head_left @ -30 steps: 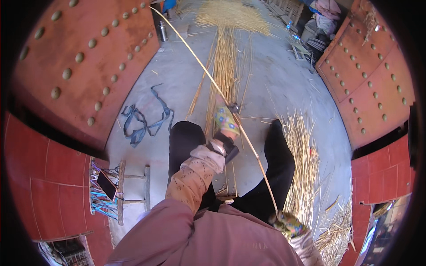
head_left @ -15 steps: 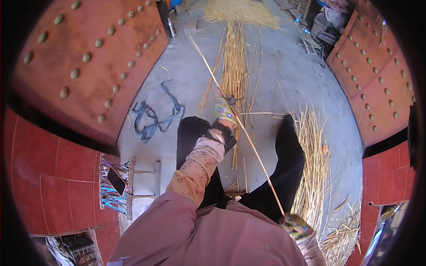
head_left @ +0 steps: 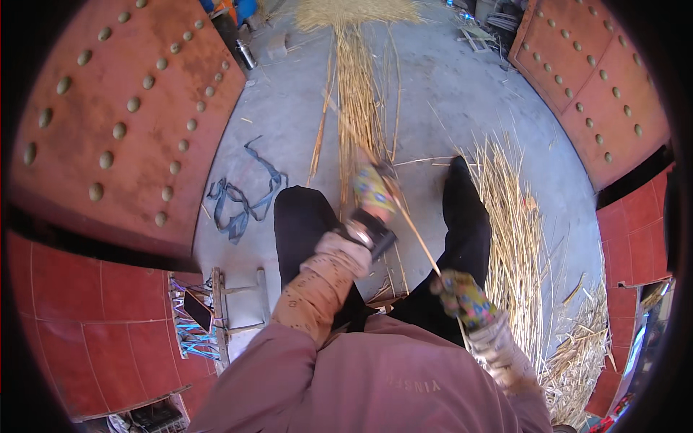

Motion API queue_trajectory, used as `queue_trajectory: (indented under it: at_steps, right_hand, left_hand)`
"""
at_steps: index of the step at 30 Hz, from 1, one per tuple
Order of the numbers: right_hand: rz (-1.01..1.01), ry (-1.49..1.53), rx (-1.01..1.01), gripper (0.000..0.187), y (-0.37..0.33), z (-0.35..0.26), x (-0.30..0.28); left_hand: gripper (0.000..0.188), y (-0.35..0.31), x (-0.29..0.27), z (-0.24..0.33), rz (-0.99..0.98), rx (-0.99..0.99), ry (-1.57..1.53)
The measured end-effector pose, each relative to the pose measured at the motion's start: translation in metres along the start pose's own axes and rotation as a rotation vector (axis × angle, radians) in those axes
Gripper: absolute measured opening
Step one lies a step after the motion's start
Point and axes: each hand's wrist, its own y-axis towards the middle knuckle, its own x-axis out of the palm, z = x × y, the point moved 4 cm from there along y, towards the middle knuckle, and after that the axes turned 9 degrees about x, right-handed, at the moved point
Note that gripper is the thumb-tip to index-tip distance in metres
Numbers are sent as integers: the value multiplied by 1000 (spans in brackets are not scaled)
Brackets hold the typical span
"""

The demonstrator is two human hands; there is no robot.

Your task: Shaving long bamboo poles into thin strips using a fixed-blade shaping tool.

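In the head view, the blurred left hand (head_left: pixel 374 190) grips the stalk (head_left: pixel 419 234) farther out while the right hand (head_left: pixel 468 299) clasps it nearer, apparently steadying it, slantwise, between parted legs (head_left: pixel 465 209).

Straw-work entryway (head_left: pixel 462 101) with studded doors (head_left: pixel 141 124)

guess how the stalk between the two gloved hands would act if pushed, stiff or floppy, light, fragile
The stalk is probably fairly stiff, since it runs nearly straight between the left hand and the right hand. It looks thin, so it is likely light. A hard sideways push might bend or snap that slender span.
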Motion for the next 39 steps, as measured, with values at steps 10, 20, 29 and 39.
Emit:
queue_trajectory:
  at_steps: [10, 20, 29, 39]
  right_hand:
    - [-70, -72, -191, 27, -157, 60, -188]
    - [1517, -1082, -183, 48, -133, -71, -371]
    - [584, -1843, -373, 31, 328, -150, -216]
    - [971, -1443, -26, 46, 432, -28, -264]
  left_hand:
    - [45, 72, -18, 108, 308, 300, 17]
    - [43, 61, -9, 107, 125, 88, 320]
    - [46, 34, 8, 104, 198, -117, 290]
    - [50, 36, 2, 118, 473, -301, 282]
